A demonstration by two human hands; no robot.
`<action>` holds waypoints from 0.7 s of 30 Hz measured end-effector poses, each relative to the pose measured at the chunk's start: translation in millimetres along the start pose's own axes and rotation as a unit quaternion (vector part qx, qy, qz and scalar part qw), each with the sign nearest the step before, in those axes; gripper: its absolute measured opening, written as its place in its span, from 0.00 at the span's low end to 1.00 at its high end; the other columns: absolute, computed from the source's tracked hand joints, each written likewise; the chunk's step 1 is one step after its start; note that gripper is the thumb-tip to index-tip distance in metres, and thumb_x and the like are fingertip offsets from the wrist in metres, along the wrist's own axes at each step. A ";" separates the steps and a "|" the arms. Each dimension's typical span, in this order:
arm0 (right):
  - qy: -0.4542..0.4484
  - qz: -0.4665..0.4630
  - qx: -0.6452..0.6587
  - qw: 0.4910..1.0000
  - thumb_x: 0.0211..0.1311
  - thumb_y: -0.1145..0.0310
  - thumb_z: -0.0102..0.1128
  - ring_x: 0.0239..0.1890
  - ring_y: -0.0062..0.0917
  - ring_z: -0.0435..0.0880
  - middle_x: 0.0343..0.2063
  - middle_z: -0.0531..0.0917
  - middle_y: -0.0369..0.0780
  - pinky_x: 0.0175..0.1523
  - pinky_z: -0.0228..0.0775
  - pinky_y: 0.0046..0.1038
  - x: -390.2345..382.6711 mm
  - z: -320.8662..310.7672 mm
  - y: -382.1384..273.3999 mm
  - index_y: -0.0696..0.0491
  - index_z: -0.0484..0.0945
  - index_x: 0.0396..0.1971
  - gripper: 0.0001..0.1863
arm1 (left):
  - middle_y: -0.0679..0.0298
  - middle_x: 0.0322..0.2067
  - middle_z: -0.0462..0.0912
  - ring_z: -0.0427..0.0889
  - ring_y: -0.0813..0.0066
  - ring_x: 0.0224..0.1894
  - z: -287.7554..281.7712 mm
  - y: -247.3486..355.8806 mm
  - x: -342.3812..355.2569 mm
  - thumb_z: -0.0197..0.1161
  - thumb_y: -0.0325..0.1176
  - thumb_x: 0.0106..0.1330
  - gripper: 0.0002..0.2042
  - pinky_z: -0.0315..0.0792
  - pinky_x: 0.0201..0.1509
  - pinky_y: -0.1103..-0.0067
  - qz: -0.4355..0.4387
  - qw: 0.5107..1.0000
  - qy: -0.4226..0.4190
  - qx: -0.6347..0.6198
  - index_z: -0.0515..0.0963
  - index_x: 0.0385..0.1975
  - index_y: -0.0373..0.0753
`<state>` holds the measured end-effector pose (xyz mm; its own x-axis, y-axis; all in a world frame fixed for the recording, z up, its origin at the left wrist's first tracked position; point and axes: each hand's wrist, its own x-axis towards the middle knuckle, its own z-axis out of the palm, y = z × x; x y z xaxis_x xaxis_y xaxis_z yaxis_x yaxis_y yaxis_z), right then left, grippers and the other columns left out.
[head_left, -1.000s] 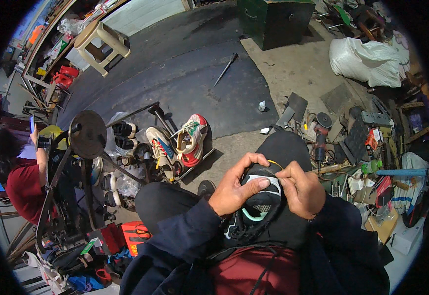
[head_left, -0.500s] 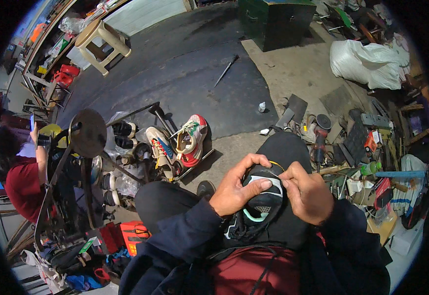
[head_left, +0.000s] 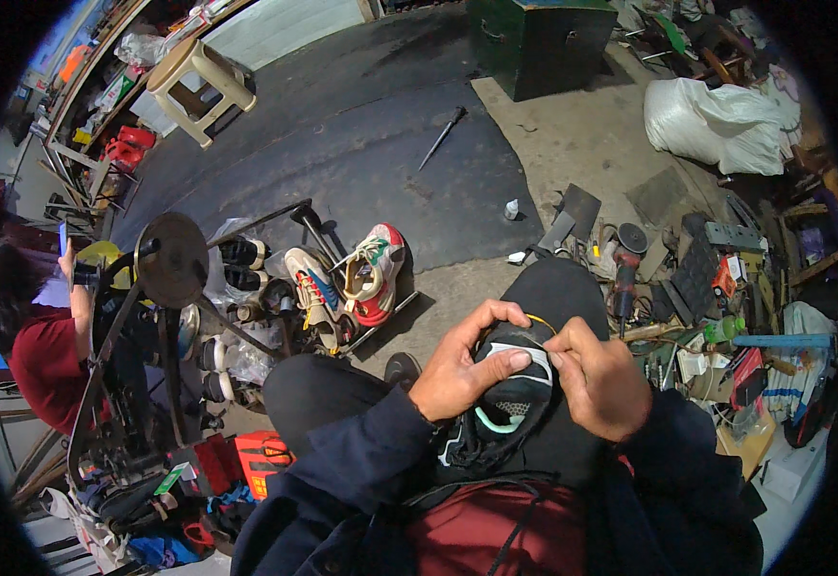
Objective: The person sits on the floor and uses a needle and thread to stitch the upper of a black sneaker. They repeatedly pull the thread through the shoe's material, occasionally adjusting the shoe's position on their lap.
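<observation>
Dark shoe (head_left: 523, 392), gripped
Left hand (head_left: 462, 370) clamps it under the thumb; right hand (head_left: 603, 379) pinches tightly, on what is unclear.

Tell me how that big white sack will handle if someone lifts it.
The white sack would likely sag and shift, since its creased surface looks soft. Its bulging shape suggests it may be awkward to grip.

left hand (head_left: 453, 372): thumb extended, index bent | right hand (head_left: 599, 384): thumb, fingertips pinched together | forearms (head_left: 366, 451): angled inward
</observation>
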<state>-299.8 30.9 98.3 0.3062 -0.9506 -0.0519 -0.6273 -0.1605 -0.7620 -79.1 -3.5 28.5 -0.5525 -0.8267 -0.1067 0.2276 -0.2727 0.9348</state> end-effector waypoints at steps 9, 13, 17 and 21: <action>0.022 0.047 0.033 0.998 0.68 0.78 0.59 0.30 0.50 0.87 0.31 0.86 0.48 0.34 0.77 0.46 -2.1 15.0 -4.0 0.56 0.74 0.46 0.09 | 0.70 0.52 0.76 0.75 0.82 0.54 0.0 -0.1 -1.9 0.72 0.33 0.71 0.19 0.70 0.60 0.81 0.018 0.999 0.011 0.027 0.74 0.56 0.39; -0.022 -0.035 0.022 0.999 0.69 0.79 0.58 0.29 0.48 0.86 0.29 0.84 0.49 0.33 0.76 0.42 10.2 1.9 8.4 0.57 0.76 0.42 0.05 | 0.71 0.50 0.75 0.75 0.83 0.52 -0.3 -0.1 -0.9 0.72 0.33 0.71 0.19 0.70 0.60 0.81 0.015 1.000 0.009 0.023 0.74 0.56 0.39; -0.125 0.007 0.107 0.986 0.71 0.77 0.60 0.27 0.44 0.87 0.24 0.83 0.48 0.31 0.73 0.36 27.0 -20.2 20.1 0.57 0.78 0.40 0.02 | 0.71 0.50 0.75 0.75 0.84 0.52 0.7 1.7 -2.0 0.72 0.33 0.71 0.18 0.70 0.59 0.82 0.008 1.000 0.008 0.016 0.74 0.56 0.39; -0.163 0.063 0.133 0.976 0.73 0.78 0.58 0.21 0.20 0.76 0.19 0.79 0.39 0.30 0.65 0.26 28.1 -25.7 23.2 0.59 0.76 0.43 0.03 | 0.71 0.50 0.76 0.75 0.84 0.51 2.0 2.4 -1.7 0.72 0.33 0.71 0.19 0.70 0.58 0.82 -0.004 1.000 0.006 -0.008 0.74 0.56 0.40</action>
<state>-324.1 -6.4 95.8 0.4770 -0.8160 -0.3263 -0.4806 0.0687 -0.8743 -79.3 -1.7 31.6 -0.5451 -0.8299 -0.1189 0.2349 -0.2873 0.9286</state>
